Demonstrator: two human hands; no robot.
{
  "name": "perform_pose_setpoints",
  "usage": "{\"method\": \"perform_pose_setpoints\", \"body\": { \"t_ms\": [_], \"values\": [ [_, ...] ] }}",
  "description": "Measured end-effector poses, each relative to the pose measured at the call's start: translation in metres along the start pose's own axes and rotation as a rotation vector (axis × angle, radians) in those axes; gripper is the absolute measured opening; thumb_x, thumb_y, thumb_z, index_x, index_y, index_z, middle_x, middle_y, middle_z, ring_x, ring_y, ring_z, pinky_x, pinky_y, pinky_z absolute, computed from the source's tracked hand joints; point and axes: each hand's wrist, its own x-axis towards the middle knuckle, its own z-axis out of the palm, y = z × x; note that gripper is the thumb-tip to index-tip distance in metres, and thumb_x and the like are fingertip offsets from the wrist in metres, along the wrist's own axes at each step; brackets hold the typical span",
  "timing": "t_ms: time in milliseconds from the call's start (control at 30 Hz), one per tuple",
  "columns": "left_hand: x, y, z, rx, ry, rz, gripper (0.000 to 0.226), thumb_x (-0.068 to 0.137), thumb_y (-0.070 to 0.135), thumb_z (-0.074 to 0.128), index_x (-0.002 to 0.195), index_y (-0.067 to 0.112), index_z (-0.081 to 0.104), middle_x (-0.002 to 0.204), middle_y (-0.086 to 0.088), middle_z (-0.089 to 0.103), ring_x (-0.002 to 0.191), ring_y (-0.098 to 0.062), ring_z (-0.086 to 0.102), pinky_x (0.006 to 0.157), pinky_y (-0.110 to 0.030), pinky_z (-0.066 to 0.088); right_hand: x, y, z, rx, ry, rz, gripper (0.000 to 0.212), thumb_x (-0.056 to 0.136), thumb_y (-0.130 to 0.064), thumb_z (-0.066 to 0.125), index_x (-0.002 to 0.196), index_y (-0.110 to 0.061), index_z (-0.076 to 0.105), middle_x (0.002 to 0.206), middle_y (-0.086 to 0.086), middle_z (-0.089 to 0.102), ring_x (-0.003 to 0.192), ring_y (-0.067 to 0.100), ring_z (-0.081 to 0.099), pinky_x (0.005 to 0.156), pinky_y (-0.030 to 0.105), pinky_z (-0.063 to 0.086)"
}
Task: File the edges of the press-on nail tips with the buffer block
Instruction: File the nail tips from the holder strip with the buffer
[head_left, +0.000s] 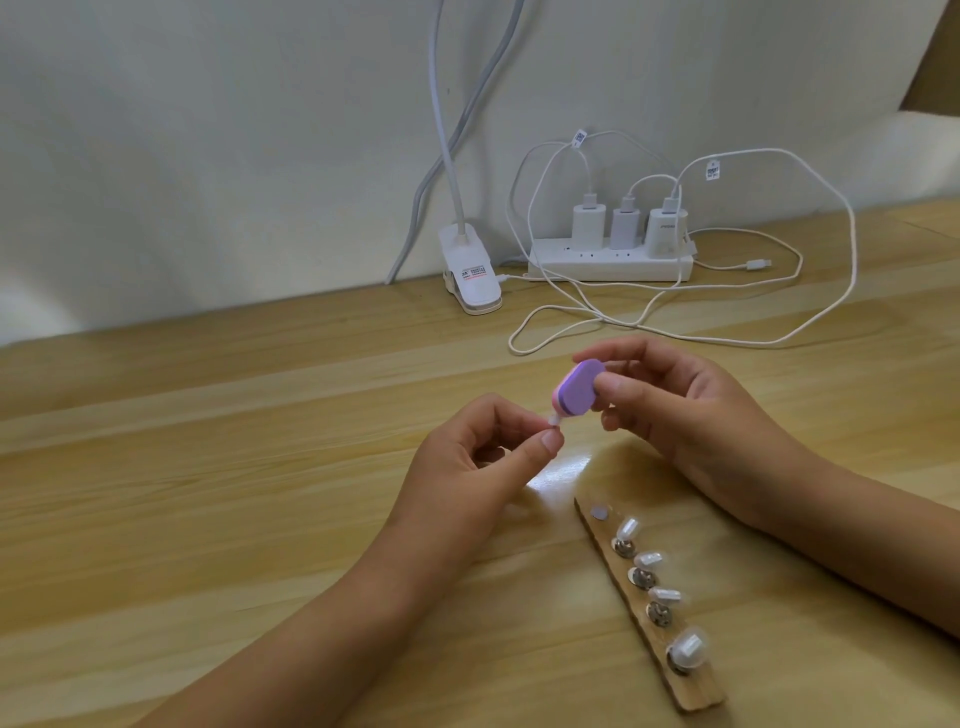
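Observation:
My right hand (670, 410) grips a small purple and pink buffer block (735, 387) between thumb and fingers, above the wooden table. My left hand (467, 467) pinches a small clear nail tip (555, 420) between thumb and forefinger. The block's lower end touches that tip. Near the front right lies a wooden strip (691, 696) with several white nail tips (648, 560) standing on metal holders; one spot at its far end (599, 514) holds only a grey pad.
A white power strip (608, 262) with three chargers sits at the back by the wall, its white cables (753, 338) looping across the table behind my hands. A white clip lamp base (470, 278) stands to its left.

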Motion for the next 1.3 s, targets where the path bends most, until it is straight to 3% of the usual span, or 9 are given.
{"method": "perform_pose_setpoints", "body": {
  "t_ms": [133, 300, 467, 800, 933, 1033, 1133, 1300],
  "values": [
    [-0.001, 0.001, 0.0, -0.011, 0.003, -0.004, 0.011, 0.086, 0.02, 0.072, 0.076, 0.026, 0.069, 0.08, -0.002, 0.067, 0.075, -0.017, 0.052, 0.06, -0.014, 0.046, -0.001, 0.0, 0.003, -0.043, -0.017, 0.007, 0.021, 0.082, -0.025, 0.071, 0.103, -0.021, 0.073, 0.088, 0.001, 0.07, 0.068, 0.004, 0.056, 0.068, 0.019, 0.049],
    [-0.002, 0.003, 0.0, -0.005, 0.007, 0.002, 0.009, 0.086, 0.02, 0.072, 0.078, 0.022, 0.068, 0.086, -0.015, 0.066, 0.076, -0.016, 0.053, 0.06, -0.012, 0.047, -0.003, -0.002, 0.006, -0.105, 0.02, 0.006, 0.027, 0.079, -0.023, 0.065, 0.104, -0.013, 0.068, 0.08, -0.005, 0.068, 0.064, 0.002, 0.054, 0.064, 0.018, 0.047],
    [-0.001, 0.001, 0.001, -0.013, 0.017, 0.001, 0.01, 0.086, 0.018, 0.071, 0.078, 0.022, 0.068, 0.088, -0.015, 0.067, 0.078, -0.018, 0.054, 0.062, -0.013, 0.048, -0.002, -0.003, 0.008, -0.106, 0.085, -0.012, 0.03, 0.08, -0.019, 0.063, 0.107, -0.008, 0.066, 0.082, 0.0, 0.068, 0.063, 0.002, 0.052, 0.064, 0.02, 0.045],
    [-0.001, 0.001, 0.0, -0.003, 0.007, 0.013, 0.008, 0.085, 0.023, 0.073, 0.078, 0.024, 0.068, 0.075, 0.006, 0.063, 0.071, -0.014, 0.05, 0.058, -0.013, 0.044, -0.004, -0.003, 0.009, -0.161, 0.044, -0.047, 0.026, 0.08, -0.022, 0.064, 0.105, -0.014, 0.067, 0.082, -0.009, 0.071, 0.067, -0.003, 0.057, 0.066, 0.014, 0.047],
    [0.0, -0.001, 0.0, -0.001, 0.018, 0.017, 0.009, 0.085, 0.023, 0.073, 0.078, 0.025, 0.068, 0.079, 0.003, 0.064, 0.074, -0.015, 0.052, 0.061, -0.014, 0.046, -0.002, -0.001, 0.009, -0.153, 0.084, -0.072, 0.026, 0.082, -0.019, 0.063, 0.107, -0.011, 0.066, 0.081, -0.009, 0.071, 0.069, -0.003, 0.058, 0.065, 0.013, 0.046],
    [-0.001, 0.001, 0.0, -0.005, 0.013, 0.02, 0.011, 0.078, 0.035, 0.074, 0.078, 0.025, 0.068, 0.073, 0.008, 0.062, 0.069, -0.01, 0.05, 0.057, -0.013, 0.044, -0.004, -0.001, 0.011, -0.18, 0.05, -0.07, 0.026, 0.079, -0.022, 0.065, 0.104, -0.014, 0.068, 0.083, -0.007, 0.072, 0.074, -0.002, 0.061, 0.067, 0.012, 0.046],
    [0.0, -0.002, 0.0, 0.008, 0.026, 0.02, 0.008, 0.085, 0.026, 0.074, 0.078, 0.026, 0.068, 0.079, 0.002, 0.063, 0.075, -0.015, 0.051, 0.063, -0.016, 0.045, -0.003, -0.001, 0.01, -0.153, 0.088, -0.074, 0.027, 0.08, -0.021, 0.064, 0.105, -0.012, 0.068, 0.08, -0.009, 0.071, 0.07, -0.004, 0.059, 0.065, 0.011, 0.046],
    [-0.001, -0.001, 0.0, -0.002, 0.005, 0.018, 0.01, 0.084, 0.028, 0.075, 0.077, 0.026, 0.068, 0.074, 0.007, 0.061, 0.07, -0.012, 0.05, 0.057, -0.015, 0.046, -0.005, -0.001, 0.01, -0.169, 0.045, -0.057, 0.024, 0.081, -0.021, 0.064, 0.104, -0.015, 0.069, 0.084, -0.007, 0.072, 0.073, -0.002, 0.06, 0.066, 0.013, 0.047]
  ]
}}
